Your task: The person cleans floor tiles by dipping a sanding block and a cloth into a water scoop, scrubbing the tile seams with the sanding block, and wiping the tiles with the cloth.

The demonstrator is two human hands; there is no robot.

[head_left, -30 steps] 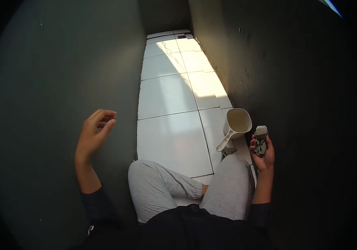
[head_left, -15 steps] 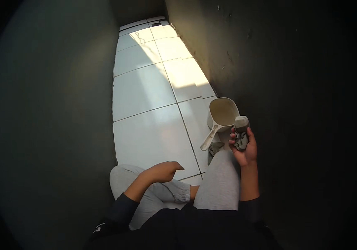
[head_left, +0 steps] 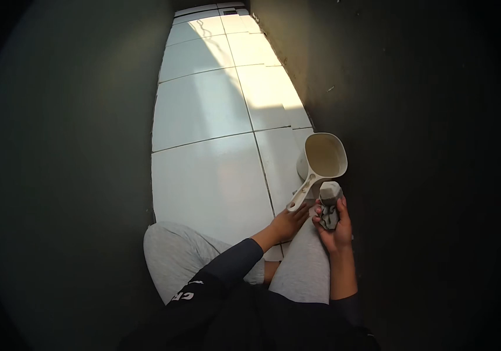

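Note:
My right hand [head_left: 337, 234] is closed around a pale, blunt-ended block [head_left: 330, 190], with a crumpled grey cloth [head_left: 329, 217] bunched against its lower part. I cannot make out what the block is. My left hand [head_left: 290, 223] reaches across to the right, fingers stretched out beneath the dipper's handle, where they cover most of a second grey cloth on the floor. Whether they grip that cloth is hidden. The white plastic dipper [head_left: 304, 193] stands upright just beyond both hands, its handle pointing toward me. Cloudy liquid [head_left: 325, 157] seems to fill part of it.
White floor tiles [head_left: 203, 181] run ahead between a dark wall [head_left: 75, 164] on the left and another wall [head_left: 426, 175] on the right. Sunlight falls across the far tiles. My bent legs in grey trousers [head_left: 171, 257] frame the near floor.
My left hand has moved from above my left leg to the right, under the dipper's handle. My right hand, still holding the block and cloth, is slightly lower. The view has shifted a little.

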